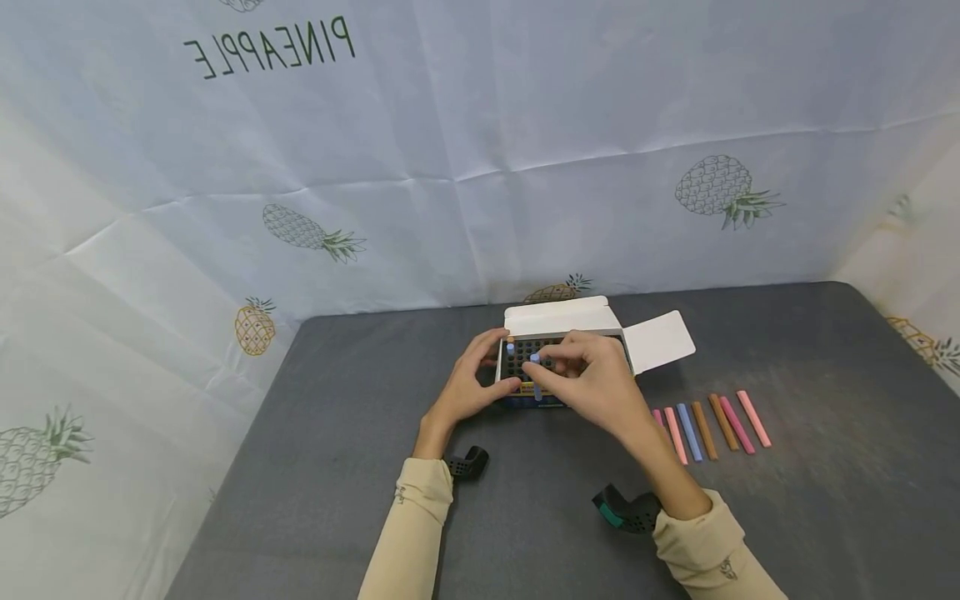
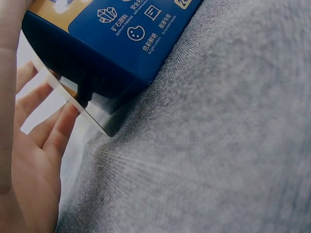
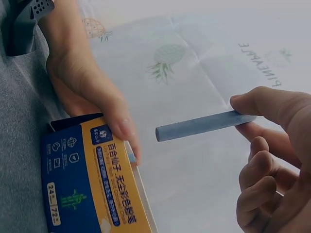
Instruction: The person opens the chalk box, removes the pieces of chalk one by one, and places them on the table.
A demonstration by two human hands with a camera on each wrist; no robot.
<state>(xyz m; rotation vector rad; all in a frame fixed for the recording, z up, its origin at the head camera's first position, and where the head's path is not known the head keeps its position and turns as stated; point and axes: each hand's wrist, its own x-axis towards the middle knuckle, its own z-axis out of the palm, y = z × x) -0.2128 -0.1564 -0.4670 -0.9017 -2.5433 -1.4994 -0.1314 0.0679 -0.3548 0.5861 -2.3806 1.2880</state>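
A blue and yellow chalk box (image 3: 68, 170) stands on the dark table with its white lid raised at the back, showing a holder with rows of holes. My left hand (image 1: 465, 390) grips the left end of the box, thumb at the front and fingers at the far side. Between thumb and forefinger, my right hand (image 1: 600, 385) pinches a blue chalk stick (image 3: 194, 127) above the front of the box. In the head view, another blue chalk stick (image 1: 510, 349) pokes out of a hole at the back left, with an orange-brown one (image 1: 511, 339) behind it.
Right of the box lies a row of several loose sticks, including a pink chalk (image 1: 753, 418), a magenta chalk (image 1: 737, 425), a brown chalk (image 1: 704, 427) and a blue chalk (image 1: 689, 432). A white flap (image 1: 660, 341) sticks out rightward. Behind the table hangs a pineapple-print cloth (image 1: 420, 233).
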